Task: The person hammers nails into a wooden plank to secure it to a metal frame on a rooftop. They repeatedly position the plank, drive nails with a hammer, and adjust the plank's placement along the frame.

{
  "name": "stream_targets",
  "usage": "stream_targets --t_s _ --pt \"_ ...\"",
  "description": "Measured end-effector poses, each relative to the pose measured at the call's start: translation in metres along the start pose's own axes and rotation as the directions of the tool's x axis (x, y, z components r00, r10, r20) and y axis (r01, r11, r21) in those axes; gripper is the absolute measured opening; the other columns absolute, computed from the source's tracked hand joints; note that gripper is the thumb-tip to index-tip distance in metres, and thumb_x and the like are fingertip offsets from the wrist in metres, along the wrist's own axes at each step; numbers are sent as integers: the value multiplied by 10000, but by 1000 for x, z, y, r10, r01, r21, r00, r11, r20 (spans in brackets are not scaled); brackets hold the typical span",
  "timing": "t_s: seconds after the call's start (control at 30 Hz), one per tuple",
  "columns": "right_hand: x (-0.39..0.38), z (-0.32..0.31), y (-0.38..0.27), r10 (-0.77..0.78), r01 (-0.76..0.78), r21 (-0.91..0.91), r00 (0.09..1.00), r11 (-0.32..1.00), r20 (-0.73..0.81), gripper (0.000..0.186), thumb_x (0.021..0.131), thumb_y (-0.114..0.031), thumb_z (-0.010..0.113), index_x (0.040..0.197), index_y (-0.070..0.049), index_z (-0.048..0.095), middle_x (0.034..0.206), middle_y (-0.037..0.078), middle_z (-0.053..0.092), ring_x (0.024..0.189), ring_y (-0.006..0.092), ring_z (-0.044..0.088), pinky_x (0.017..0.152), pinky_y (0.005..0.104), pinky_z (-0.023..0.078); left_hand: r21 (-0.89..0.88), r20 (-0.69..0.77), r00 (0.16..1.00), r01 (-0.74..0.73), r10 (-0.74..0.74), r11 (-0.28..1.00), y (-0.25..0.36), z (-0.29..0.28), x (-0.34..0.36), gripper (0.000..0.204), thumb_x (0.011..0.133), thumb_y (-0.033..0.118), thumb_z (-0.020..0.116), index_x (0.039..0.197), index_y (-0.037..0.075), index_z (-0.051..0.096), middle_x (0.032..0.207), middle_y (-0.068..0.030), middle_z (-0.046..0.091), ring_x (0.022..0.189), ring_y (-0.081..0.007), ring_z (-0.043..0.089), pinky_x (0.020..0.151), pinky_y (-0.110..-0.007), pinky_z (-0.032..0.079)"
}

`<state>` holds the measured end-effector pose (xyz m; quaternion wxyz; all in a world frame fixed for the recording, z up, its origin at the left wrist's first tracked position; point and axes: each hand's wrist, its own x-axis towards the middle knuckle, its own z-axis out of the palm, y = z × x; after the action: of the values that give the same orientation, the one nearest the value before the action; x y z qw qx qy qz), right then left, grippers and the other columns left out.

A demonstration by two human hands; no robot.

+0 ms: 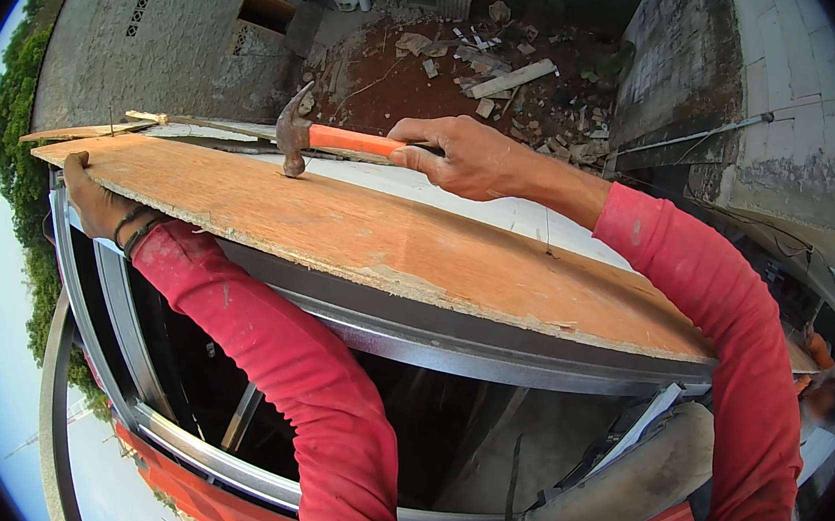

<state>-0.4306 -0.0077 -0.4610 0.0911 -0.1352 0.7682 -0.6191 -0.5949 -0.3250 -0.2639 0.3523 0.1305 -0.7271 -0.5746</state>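
A claw hammer [351, 140] with an orange handle is in my right hand [458, 156], the fingers wrapped round its dark grip end. Its rusty head is low over a long plywood board [385, 238], right at the surface; whether a nail is under it I cannot tell. My left hand [98, 199] grips the board's near edge at its far left end. The board has a rough, splintered near edge and lies along a metal channel [426, 345]. A thin nail or wire [547, 231] sticks up by the board's far edge.
Metal framing [226, 465] with dark openings lies below and left of the board. Rubble [500, 72] covers the ground far below, between a rough grey wall [132, 62] and a concrete wall [679, 54]. Red corrugated sheeting [216, 511] shows at lower left.
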Motion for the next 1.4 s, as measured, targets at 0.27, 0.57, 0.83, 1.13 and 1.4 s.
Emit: stream_targets --t_s 0.27,0.57,0.83,1.13,1.4 --pt "0 -19 -19 15 -8 -149 999 989 46 431 1094 -419 551 1315 -60 639 976 261 727 866 379 708 808 482 531 -129 -38 997 -67 62 989 -7 -4 14 277 854 201 649 960 -45 720 936 -122 715 780 -240 714 741 -378 570" --pt "-223 -170 -104 420 -477 -366 878 799 -228 334 1122 -369 536 1279 -83 606 759 -15 438 693 95 441 622 296 397 73 -79 979 -183 189 980 -25 11 21 327 861 262 702 962 -46 747 999 -153 751 868 -265 731 759 -374 580" --pt "-589 -177 -195 501 -885 -343 462 315 -732 240 1036 -229 579 1204 -69 516 815 202 616 732 412 600 696 501 451 466 -151 960 -140 234 874 -55 11 80 451 837 380 723 1187 102 780 1244 -62 754 1053 -274 728 874 -446 558" --pt "-877 75 -146 346 -938 313 -248 147 -905 241 1028 -205 611 1191 -32 572 769 135 578 682 211 581 639 396 471 149 -215 973 121 -87 981 -38 18 34 574 810 435 799 1149 -28 770 1124 -151 776 926 -306 748 776 -432 619" --pt "-890 159 -115 417 -524 819 -707 233 -571 244 1036 -204 605 1221 -47 574 770 108 577 665 182 568 606 363 459 388 -329 923 -60 199 920 -32 -15 -5 622 784 553 850 1114 38 735 1060 -171 759 951 -333 737 868 -437 596"
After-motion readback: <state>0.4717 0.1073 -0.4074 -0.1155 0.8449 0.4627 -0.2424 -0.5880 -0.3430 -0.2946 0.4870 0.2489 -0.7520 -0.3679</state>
